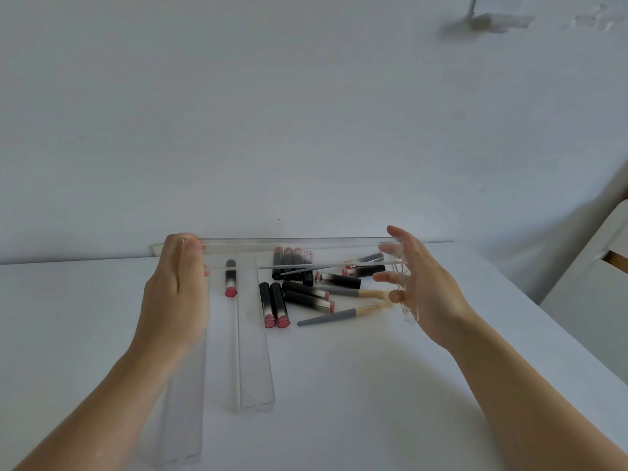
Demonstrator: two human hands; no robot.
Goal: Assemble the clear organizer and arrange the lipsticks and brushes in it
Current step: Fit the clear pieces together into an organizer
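1. Head view looks down on a white table (373, 385), with both bare forearms reaching forward over it.
2. A long clear tray (295, 253) is held up between the two hands, just above the scattered makeup, its length running from one hand to the other.
3. Left hand (176, 287) grips the tray's left end, fingers curled over the rim and the back of the hand towards the camera.
4. Right hand (421, 283) is at the tray's right end with fingers spread and only lightly bent; the palm and fingertips (380, 277) meet the clear end wall, so it steadies the tray rather than clasping it.
5. A heap of black lipsticks (306, 294) lies on the table between the hands, below the tray, several showing pink ends.
6. One single lipstick (231, 278) lies just right of the left hand, inside a clear divider strip (255, 351) that runs back towards the person.
7. Two brushes (343, 314) with grey handles and pale wooden ferrules lie near the right hand, beside the heap.
8. A second clear divider strip (183, 402) lies under the left forearm.
9. A white chair (591, 283) stands well to the right of the right hand.
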